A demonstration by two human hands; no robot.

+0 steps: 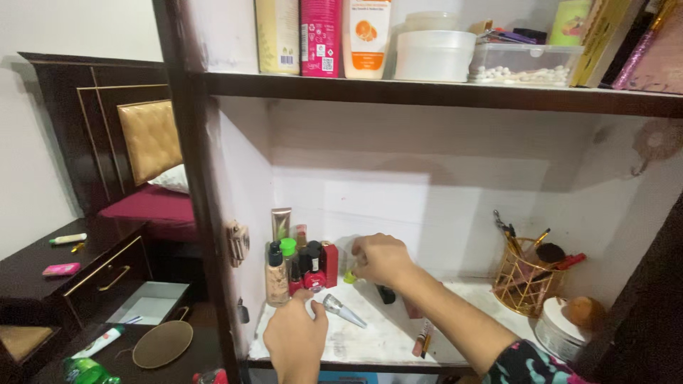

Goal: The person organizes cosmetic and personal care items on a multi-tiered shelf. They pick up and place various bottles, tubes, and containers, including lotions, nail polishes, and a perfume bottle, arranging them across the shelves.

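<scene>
The right hand (380, 259) pinched a small yellow-green bottle (350, 276), setting it upright beside the clustered cosmetics (302, 267). The left hand (295, 338) rested loosely curled, grasping nothing, by the silver-capped tube (343, 311) lying flat on the shelf (370, 341).

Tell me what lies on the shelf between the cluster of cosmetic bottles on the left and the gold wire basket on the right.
In the head view, between the cosmetic bottles and the gold wire basket are the right hand on a small yellow-green item, a dark item and some pencils.
</scene>
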